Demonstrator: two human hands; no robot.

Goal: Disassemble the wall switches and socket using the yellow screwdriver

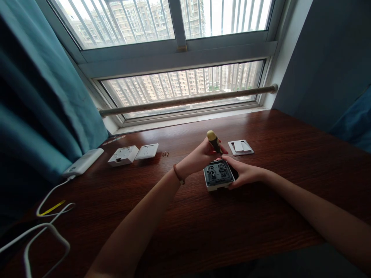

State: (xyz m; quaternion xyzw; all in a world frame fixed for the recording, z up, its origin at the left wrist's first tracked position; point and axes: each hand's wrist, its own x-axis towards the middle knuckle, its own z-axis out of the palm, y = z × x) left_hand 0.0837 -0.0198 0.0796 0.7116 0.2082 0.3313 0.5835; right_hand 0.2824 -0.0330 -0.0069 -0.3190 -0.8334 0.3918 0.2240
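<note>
My left hand (199, 156) is closed around a screwdriver (214, 141) with a yellow and black handle, held upright with its tip down at the far edge of a grey switch module (218, 174). The module lies on the dark wooden table (203, 224), its inner parts facing up. My right hand (242, 172) grips the module's right side, fingers curled around its edge. A band sits on my left wrist.
A white switch cover plate (240, 147) lies just beyond my hands. To the left lie a white wall box (123, 155), a white socket plate (147, 151) and two small screws (165, 154). A white power bank (83, 161) with white cables (46, 227) sits far left, by a teal curtain.
</note>
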